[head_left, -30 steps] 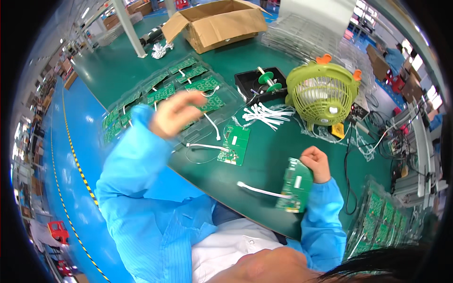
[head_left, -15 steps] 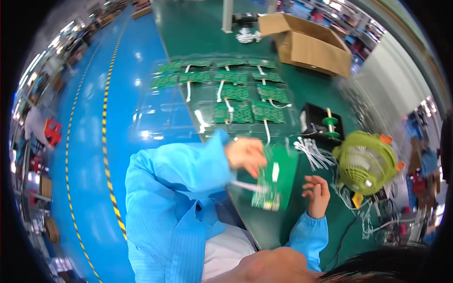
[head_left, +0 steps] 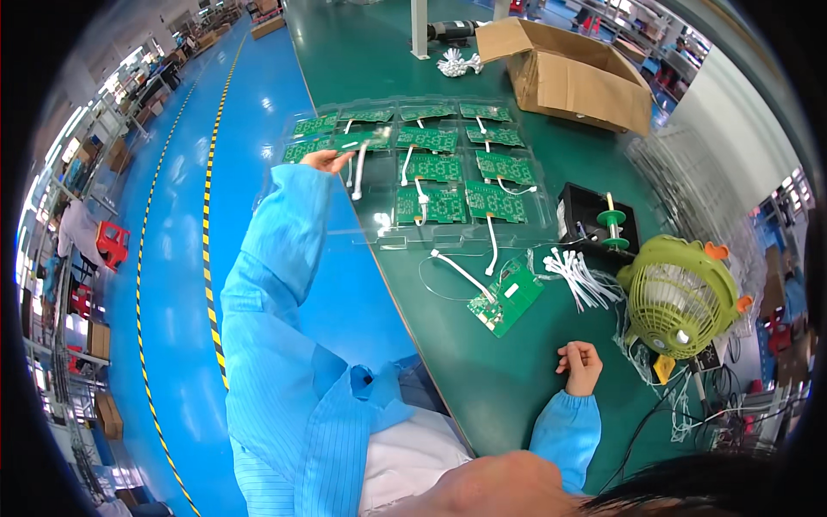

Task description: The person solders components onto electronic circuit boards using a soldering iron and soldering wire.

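My left hand (head_left: 326,158) was stretched out to the far left of the clear plastic tray (head_left: 379,228), fingers extended and lying on a green circuit board (head_left: 355,140) in the tray's left column; the fingers were spread rather than pinched, and I could not tell whether they gripped the board or only touched it. The tray lay on the green table (head_left: 482,379) and held about a dozen such boards in rows, several with white cables (head_left: 358,171) running from them. My right hand (head_left: 581,365) rested on the table near its front edge, fingers curled loosely inward; it held nothing that I could make out. One loose circuit board (head_left: 506,295) lay on the table outside the tray, just in front of it and up-left of my right hand, with a white cable (head_left: 461,271) leading off its left end. To the right of that board lay a bundle of white cable ties (head_left: 581,276), and beyond them a black box (head_left: 594,220) holding a green spool (head_left: 612,220). A green desk fan (head_left: 680,297) stood at the right, near the ties. An open cardboard box (head_left: 568,73) sat at the far end of the table, well apart from both hands.
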The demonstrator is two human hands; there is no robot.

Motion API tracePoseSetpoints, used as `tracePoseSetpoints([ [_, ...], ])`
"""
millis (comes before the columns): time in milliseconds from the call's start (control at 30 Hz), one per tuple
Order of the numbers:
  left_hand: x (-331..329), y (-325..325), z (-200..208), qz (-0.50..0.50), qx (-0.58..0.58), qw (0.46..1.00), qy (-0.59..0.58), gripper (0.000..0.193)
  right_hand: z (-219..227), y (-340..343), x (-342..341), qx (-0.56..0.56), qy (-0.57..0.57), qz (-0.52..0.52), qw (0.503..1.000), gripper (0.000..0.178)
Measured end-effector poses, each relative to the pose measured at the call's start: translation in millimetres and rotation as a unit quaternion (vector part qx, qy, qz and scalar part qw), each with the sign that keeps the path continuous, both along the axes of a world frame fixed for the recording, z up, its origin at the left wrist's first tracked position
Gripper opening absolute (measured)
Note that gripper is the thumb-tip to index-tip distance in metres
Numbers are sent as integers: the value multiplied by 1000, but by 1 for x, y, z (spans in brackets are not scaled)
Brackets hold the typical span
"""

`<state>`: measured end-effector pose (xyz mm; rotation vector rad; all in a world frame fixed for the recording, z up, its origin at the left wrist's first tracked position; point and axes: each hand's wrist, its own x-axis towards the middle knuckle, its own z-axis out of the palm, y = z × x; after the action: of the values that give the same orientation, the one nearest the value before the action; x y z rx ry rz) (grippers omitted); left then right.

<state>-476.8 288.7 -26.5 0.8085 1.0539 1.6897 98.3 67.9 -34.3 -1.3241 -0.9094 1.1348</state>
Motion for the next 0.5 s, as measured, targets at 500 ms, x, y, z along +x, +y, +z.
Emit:
tracePoseSetpoints([
  [500, -60, 31, -52, -85, 71, 832, 544, 26, 2, 1, 2, 17, 39, 9, 999, 6],
])
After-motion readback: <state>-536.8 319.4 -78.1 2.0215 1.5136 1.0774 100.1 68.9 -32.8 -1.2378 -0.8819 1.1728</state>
